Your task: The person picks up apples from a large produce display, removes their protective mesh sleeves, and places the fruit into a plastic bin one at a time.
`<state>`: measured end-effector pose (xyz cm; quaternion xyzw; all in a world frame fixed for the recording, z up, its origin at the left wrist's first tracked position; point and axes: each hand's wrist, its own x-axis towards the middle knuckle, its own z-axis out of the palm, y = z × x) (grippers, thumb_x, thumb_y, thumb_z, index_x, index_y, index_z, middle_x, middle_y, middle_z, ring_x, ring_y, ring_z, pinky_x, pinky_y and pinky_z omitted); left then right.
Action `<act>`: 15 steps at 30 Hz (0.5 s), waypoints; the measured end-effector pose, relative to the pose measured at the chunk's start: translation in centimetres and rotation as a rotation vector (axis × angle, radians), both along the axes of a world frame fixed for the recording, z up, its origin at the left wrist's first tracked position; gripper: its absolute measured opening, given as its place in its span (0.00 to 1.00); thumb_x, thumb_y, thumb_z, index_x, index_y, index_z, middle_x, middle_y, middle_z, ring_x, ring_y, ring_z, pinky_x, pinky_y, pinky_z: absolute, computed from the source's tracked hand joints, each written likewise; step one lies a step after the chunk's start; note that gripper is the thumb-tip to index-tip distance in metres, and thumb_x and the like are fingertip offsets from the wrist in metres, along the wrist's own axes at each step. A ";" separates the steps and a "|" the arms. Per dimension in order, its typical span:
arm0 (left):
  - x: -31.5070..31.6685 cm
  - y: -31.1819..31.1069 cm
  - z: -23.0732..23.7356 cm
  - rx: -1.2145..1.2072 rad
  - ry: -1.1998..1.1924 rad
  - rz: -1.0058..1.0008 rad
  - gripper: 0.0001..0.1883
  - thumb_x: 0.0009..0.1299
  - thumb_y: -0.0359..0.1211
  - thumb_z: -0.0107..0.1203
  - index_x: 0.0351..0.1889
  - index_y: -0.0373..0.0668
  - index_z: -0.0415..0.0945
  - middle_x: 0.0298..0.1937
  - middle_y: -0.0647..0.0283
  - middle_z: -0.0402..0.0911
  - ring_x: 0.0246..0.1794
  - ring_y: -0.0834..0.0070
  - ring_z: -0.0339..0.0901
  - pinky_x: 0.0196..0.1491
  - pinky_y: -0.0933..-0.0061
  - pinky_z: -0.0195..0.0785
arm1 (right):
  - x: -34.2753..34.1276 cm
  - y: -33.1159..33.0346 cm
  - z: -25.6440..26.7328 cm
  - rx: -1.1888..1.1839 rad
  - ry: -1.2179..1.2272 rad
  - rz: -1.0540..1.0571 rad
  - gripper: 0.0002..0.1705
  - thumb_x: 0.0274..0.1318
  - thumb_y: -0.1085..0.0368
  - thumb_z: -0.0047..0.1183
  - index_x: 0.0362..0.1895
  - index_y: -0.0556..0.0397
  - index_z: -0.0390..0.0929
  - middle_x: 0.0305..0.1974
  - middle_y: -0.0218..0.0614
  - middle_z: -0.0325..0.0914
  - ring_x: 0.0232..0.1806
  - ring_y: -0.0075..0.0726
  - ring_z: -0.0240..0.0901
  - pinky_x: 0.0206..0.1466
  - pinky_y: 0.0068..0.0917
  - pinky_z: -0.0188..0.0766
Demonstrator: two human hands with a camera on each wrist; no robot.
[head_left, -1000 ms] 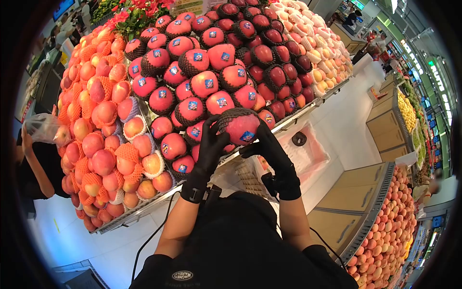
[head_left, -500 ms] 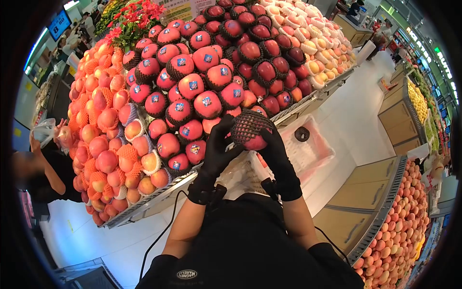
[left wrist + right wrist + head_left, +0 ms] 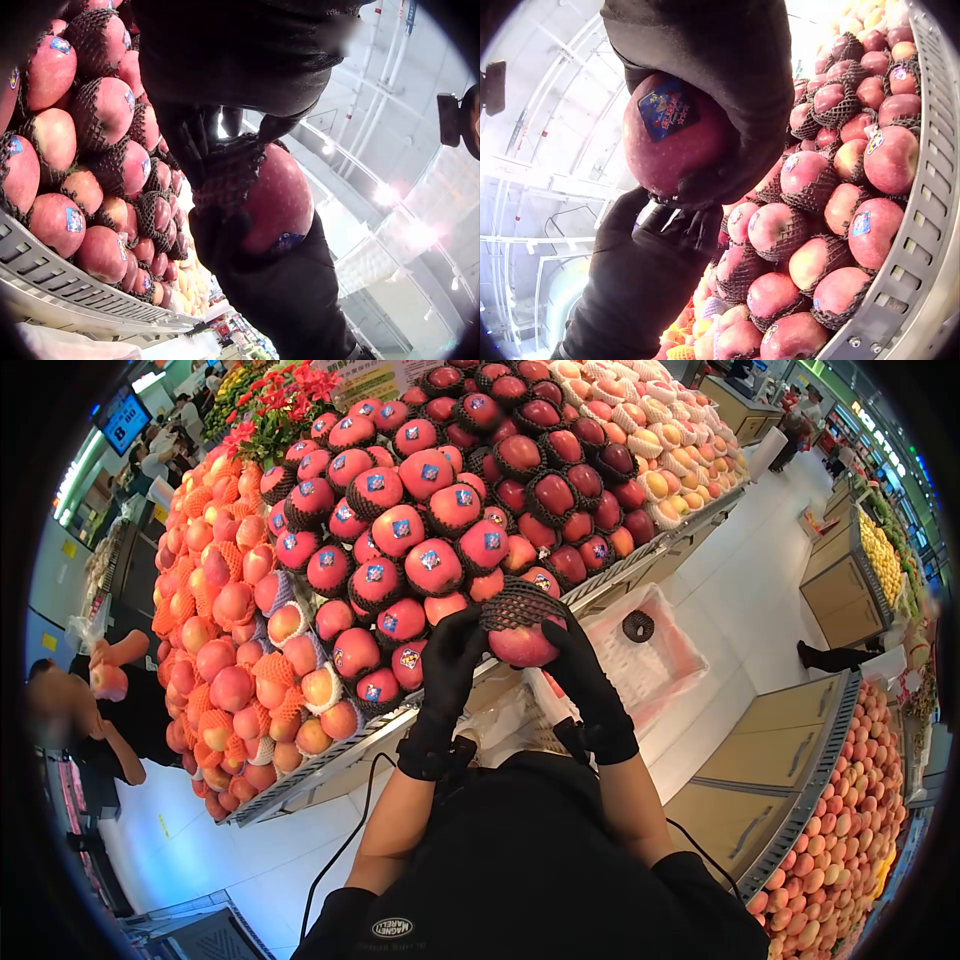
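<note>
Between two black-gloved hands, over the front edge of the display, is a large red apple [image 3: 522,645] in a black foam net [image 3: 520,605]. The net covers its upper side in the head view; the near side is bare. My right hand [image 3: 587,672] curls round the apple's right side, and a blue sticker [image 3: 667,111] shows beside its palm in the right wrist view. At the opposite side, my left hand [image 3: 448,668] holds the netted apple with thumb and fingers bent against it. The left fingertips are partly hidden behind the net in the left wrist view.
Netted red apples [image 3: 400,530] are piled before me behind a metal rail [image 3: 390,732]. Peach-coloured fruit in orange nets [image 3: 215,610] lies left. A loose black net [image 3: 637,626] lies in a plastic-lined crate [image 3: 665,680] at right. Another person [image 3: 120,705] stands far left.
The apple has turned in my hands: its sticker faced the head camera earlier, then the net, and now bare red skin shows below the net. The head view has shifted slightly.
</note>
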<state>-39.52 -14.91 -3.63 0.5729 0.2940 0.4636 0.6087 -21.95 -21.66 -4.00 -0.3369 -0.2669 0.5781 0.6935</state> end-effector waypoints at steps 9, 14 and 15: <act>0.0 0.5 -0.5 -0.061 -0.004 0.003 0.10 0.70 0.28 0.53 0.48 0.35 0.72 0.41 0.60 0.78 0.34 0.77 0.77 0.34 0.74 0.76 | 0.1 -0.4 -0.2 -0.020 -0.089 0.023 0.38 0.51 0.59 0.58 0.64 0.53 0.59 0.58 0.38 0.66 0.60 0.36 0.65 0.60 0.34 0.67; -0.1 0.6 -0.1 -0.109 0.033 -0.036 0.11 0.71 0.30 0.52 0.48 0.35 0.72 0.39 0.60 0.78 0.33 0.78 0.77 0.35 0.75 0.76 | 0.4 -0.5 -0.5 -0.013 -0.238 0.003 0.37 0.50 0.59 0.58 0.64 0.54 0.60 0.58 0.37 0.67 0.61 0.32 0.62 0.64 0.30 0.60; -0.2 0.9 -0.7 -0.093 0.061 -0.048 0.11 0.72 0.30 0.51 0.48 0.35 0.72 0.40 0.60 0.78 0.33 0.79 0.77 0.35 0.75 0.75 | 0.3 -0.6 -0.1 -0.031 -0.275 0.001 0.38 0.50 0.59 0.59 0.64 0.54 0.59 0.58 0.37 0.66 0.61 0.32 0.62 0.64 0.30 0.59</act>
